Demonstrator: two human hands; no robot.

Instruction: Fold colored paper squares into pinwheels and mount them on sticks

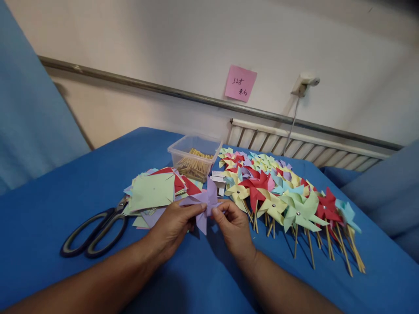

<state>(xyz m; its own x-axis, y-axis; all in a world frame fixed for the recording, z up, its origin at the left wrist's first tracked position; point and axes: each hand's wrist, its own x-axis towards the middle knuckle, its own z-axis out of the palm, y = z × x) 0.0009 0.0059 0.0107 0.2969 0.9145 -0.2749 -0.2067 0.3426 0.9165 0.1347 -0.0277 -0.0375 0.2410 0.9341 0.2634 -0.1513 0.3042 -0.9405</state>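
A purple paper pinwheel (205, 201) is held between both hands above the blue cloth. My left hand (175, 226) pinches its left side with thumb and fingers. My right hand (233, 226) grips its centre from the right. Just left of my hands lies a stack of cut coloured paper squares (153, 192), pale green on top with red beneath. To the right, several finished pinwheels on wooden sticks (284, 196) lie in rows.
Black-handled scissors (98, 229) lie left of the paper stack. A clear plastic box of wooden sticks (194, 161) stands behind it. The blue-covered table (59, 200) ends near a wall with a pink note (240, 83) and a radiator (304, 146).
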